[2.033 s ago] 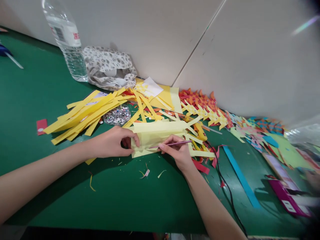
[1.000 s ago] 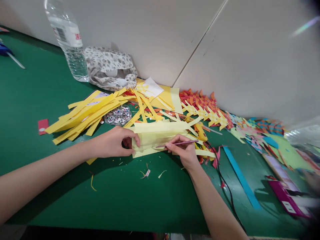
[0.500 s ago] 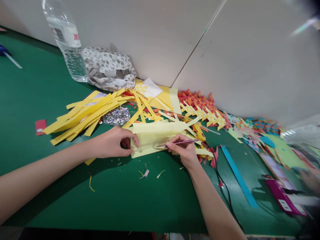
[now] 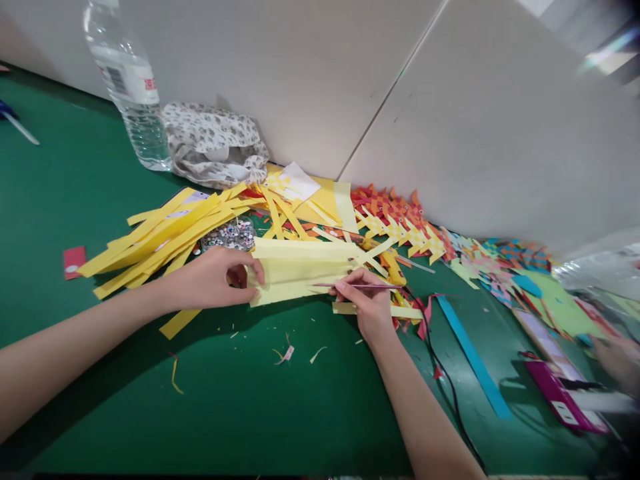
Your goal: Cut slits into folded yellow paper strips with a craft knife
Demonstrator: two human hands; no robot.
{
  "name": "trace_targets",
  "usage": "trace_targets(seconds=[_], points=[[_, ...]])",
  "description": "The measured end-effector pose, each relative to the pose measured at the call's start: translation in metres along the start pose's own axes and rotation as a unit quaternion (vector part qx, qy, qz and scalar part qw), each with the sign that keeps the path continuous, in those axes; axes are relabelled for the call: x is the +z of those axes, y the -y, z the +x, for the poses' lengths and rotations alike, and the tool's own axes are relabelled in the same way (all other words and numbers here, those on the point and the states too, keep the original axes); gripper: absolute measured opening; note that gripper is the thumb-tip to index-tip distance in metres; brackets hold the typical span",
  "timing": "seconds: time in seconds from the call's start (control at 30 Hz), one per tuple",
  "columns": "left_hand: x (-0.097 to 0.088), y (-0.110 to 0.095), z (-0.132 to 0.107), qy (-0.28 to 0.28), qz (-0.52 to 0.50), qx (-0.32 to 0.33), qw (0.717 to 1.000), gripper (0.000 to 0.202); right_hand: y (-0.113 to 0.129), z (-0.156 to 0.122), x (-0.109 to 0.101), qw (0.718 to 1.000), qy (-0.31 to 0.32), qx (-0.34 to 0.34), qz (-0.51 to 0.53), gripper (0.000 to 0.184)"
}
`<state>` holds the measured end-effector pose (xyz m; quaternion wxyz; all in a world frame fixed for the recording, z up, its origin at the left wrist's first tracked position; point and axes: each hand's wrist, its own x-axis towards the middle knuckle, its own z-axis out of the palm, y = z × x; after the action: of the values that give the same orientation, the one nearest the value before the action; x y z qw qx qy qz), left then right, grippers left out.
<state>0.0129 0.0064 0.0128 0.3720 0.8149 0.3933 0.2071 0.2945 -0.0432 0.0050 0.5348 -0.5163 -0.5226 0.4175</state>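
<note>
A sheet of pale yellow paper (image 4: 300,270) with lengthwise creases or folds lies in front of me. My left hand (image 4: 225,277) pinches its left edge, thumb below and fingers above. Between the fingers of my right hand (image 4: 367,300) is a slim, pinkish-purple pointed tool (image 4: 373,287), held like a pen; whether it is a pencil or a blade I cannot tell. Its tip points left, at the lower part of the sheet. A narrow pale strip (image 4: 407,312) sticks out from under my right hand.
Yellow strips (image 4: 165,233) lie left of a container of googly eyes (image 4: 230,233). Behind stand a water bottle (image 4: 133,100) and a patterned cloth bag (image 4: 215,143). Woven paper fish (image 4: 400,230), a blue strip (image 4: 473,357), a black cable (image 4: 450,380) and a magenta power strip (image 4: 563,400) lie rightward, near another person's hand (image 4: 615,357).
The view has shifted slightly, so most things sit a little further left. Both hands keep their hold on the paper and the tool, whose shaft now looks more level.
</note>
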Motion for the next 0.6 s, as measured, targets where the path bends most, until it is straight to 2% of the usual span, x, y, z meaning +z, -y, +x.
trace_targets(seconds=[0.07, 0.17, 0.27, 0.33, 0.4, 0.5, 0.6], points=[[-0.004, -0.003, 0.001, -0.048, 0.028, 0.002, 0.998, 0.019, 0.002, -0.003, 0.004, 1.000, -0.004, -0.021, -0.022, 0.019], [-0.007, -0.009, 0.001, -0.152, 0.050, 0.029, 0.987, 0.029, 0.006, -0.009, 0.011, 0.996, -0.004, -0.072, -0.059, 0.020], [-0.006, -0.013, -0.002, -0.300, 0.081, 0.064, 0.948, 0.024, 0.006, -0.011, 0.015, 0.979, 0.022, -0.138, -0.148, 0.025], [-0.003, -0.014, -0.005, -0.352, 0.106, 0.095, 0.925, 0.021, 0.005, -0.010, 0.017, 0.951, 0.052, -0.194, -0.237, 0.020], [0.003, -0.013, -0.007, -0.319, 0.129, 0.147, 0.928, 0.017, 0.002, -0.006, 0.019, 0.914, 0.074, -0.239, -0.318, 0.014], [0.014, -0.008, -0.006, -0.215, 0.192, 0.208, 0.935, 0.009, -0.003, 0.002, 0.021, 0.869, 0.086, -0.267, -0.408, 0.010], [0.023, -0.004, -0.004, -0.173, 0.233, 0.219, 0.932, 0.019, -0.006, 0.005, 0.022, 0.849, 0.074, -0.275, -0.444, 0.010]])
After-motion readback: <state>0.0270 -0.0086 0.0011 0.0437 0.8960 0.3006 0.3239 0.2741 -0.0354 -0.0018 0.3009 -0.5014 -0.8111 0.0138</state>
